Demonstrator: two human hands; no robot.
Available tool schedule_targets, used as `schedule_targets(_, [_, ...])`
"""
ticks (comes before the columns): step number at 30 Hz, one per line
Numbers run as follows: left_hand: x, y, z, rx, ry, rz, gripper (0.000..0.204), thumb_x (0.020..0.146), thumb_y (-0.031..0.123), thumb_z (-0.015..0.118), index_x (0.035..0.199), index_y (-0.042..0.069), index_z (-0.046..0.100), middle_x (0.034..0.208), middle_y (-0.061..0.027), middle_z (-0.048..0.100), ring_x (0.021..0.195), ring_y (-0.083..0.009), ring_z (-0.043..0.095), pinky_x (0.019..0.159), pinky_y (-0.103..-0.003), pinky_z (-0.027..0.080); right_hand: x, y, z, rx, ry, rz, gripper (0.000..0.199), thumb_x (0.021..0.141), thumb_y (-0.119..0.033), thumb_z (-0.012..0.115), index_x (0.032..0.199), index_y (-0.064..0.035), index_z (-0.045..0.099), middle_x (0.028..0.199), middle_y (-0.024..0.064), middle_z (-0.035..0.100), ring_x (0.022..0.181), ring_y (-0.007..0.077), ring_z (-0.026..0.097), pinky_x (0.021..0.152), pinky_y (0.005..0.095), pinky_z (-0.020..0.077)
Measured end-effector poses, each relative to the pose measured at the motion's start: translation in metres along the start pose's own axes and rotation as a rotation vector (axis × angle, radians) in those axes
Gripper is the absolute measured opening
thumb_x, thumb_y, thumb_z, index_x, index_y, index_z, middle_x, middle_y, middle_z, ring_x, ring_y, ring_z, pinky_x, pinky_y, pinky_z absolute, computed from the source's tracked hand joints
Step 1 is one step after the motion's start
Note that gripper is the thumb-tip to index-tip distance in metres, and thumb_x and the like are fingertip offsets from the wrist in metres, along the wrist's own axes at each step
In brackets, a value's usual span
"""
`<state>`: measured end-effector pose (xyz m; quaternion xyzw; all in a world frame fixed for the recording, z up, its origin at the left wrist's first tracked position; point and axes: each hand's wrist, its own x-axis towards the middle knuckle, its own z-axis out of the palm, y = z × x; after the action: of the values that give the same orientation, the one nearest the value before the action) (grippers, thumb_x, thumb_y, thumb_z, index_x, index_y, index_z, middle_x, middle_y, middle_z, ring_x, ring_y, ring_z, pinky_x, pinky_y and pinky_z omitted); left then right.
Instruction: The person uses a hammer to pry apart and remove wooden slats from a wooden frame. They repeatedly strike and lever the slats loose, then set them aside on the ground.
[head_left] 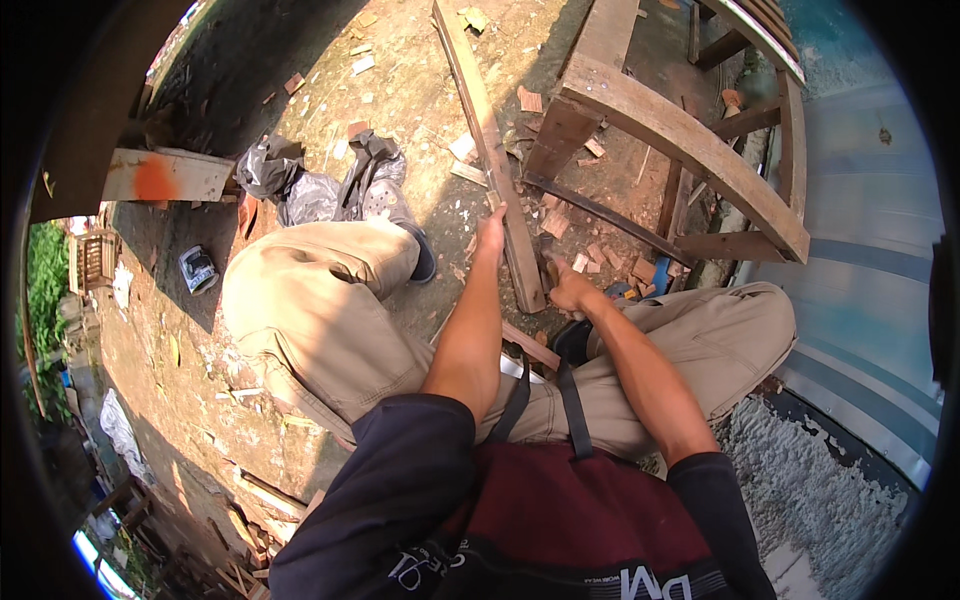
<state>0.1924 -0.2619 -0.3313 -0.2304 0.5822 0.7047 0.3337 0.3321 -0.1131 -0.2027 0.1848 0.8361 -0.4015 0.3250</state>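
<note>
Fingers of my left hand [491, 232] press the long wooden plank [487, 140]; my right hand [570, 292] curls by its near end, grip unclear, contents hidden.

The person wears khaki trousers [320, 310], a dark navy short-sleeved shirt [400, 490] and a maroon apron [570, 510] with black straps.
</note>
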Motion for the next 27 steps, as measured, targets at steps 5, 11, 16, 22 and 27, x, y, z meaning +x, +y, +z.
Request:
schedule_targets(5, [0.011, 0.038, 0.001, 0.325, 0.51, 0.134, 0.093, 0.088, 0.05, 0.073, 0.149, -0.009, 0.034, 0.144, -0.0301, 0.054, 0.134, -0.0431, 0.052, 0.111, -0.046, 0.04, 0.0, -0.009, -0.011, -0.149, -0.132, 0.157, 0.083, 0.08, -0.006, 0.06, 0.159, -0.0088, 0.035, 0.138, 0.0289, 0.06, 0.128, 0.0378, 0.061, 0.107, 0.0397, 0.0476])
schedule_targets(11, [0.071, 0.087, -0.049, 0.539, 0.325, 0.25, 0.102, 0.087, 0.056, 0.071, 0.153, -0.007, 0.024, 0.143, -0.0354, 0.052, 0.134, -0.0465, 0.052, 0.112, -0.048, 0.04, 0.011, 0.014, 0.002, -0.138, -0.159, 0.066, 0.082, 0.08, -0.007, 0.06, 0.158, -0.0061, 0.034, 0.14, 0.0274, 0.06, 0.125, 0.0422, 0.061, 0.106, 0.0411, 0.0483])
schedule_targets(16, [0.076, 0.072, -0.027, 0.686, 0.35, 0.284, 0.097, 0.086, 0.053, 0.074, 0.149, -0.007, 0.031, 0.133, -0.0332, 0.058, 0.126, -0.0474, 0.055, 0.11, -0.051, 0.042, -0.005, -0.015, -0.013, -0.122, -0.206, 0.191, 0.088, 0.08, -0.006, 0.06, 0.16, -0.0086, 0.024, 0.135, 0.032, 0.061, 0.126, 0.0435, 0.06, 0.106, 0.0432, 0.0472])
schedule_targets(22, [0.073, 0.089, -0.036, 0.502, 0.501, 0.226, 0.095, 0.084, 0.053, 0.077, 0.142, -0.011, 0.039, 0.135, -0.0333, 0.057, 0.128, -0.0465, 0.055, 0.111, -0.048, 0.042, 0.001, -0.003, -0.01, -0.116, -0.214, 0.135, 0.084, 0.082, -0.009, 0.063, 0.159, -0.0097, 0.03, 0.133, 0.0309, 0.062, 0.127, 0.0422, 0.06, 0.105, 0.0444, 0.0477])
schedule_targets(27, [0.065, 0.085, -0.041, 0.73, 0.465, 0.213, 0.092, 0.085, 0.051, 0.077, 0.138, -0.013, 0.038, 0.134, -0.0392, 0.056, 0.128, -0.0471, 0.057, 0.107, -0.048, 0.045, 0.003, -0.017, -0.013, -0.167, -0.249, 0.102, 0.083, 0.082, -0.01, 0.063, 0.159, -0.0116, 0.032, 0.134, 0.0291, 0.062, 0.126, 0.0419, 0.06, 0.104, 0.0452, 0.0492])
